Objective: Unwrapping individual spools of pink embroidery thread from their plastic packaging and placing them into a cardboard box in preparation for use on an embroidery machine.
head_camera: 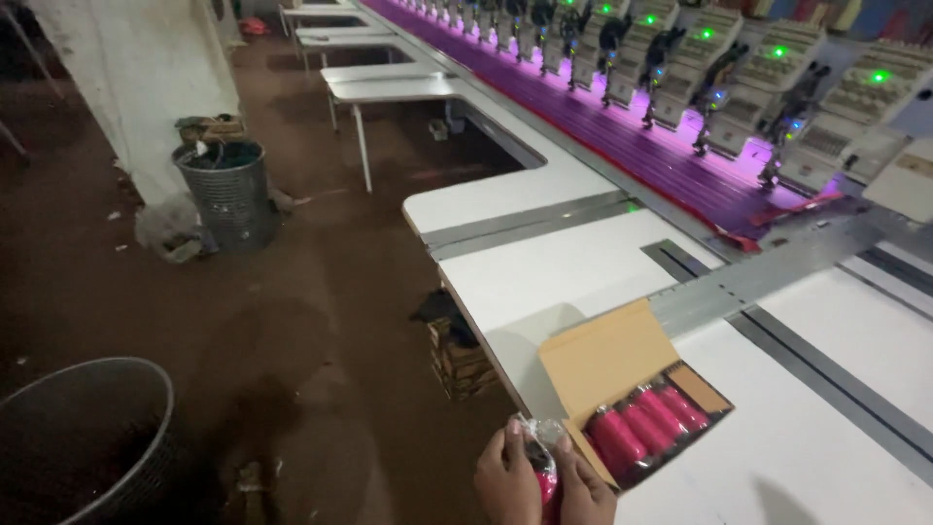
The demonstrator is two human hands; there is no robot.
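From the head camera, the left hand and right hand together pinch a pink thread spool in clear crinkled wrap, fingers closed on the film, just off the white counter edge. Beside them an open brown cardboard box holds more pink spools in a row. Unwrapping seems underway; peeling the film looks next.

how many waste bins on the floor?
2: one dark mesh bin at the bottom-left corner, one grey metal bin farther back by the white cloth. Others may be out of view.
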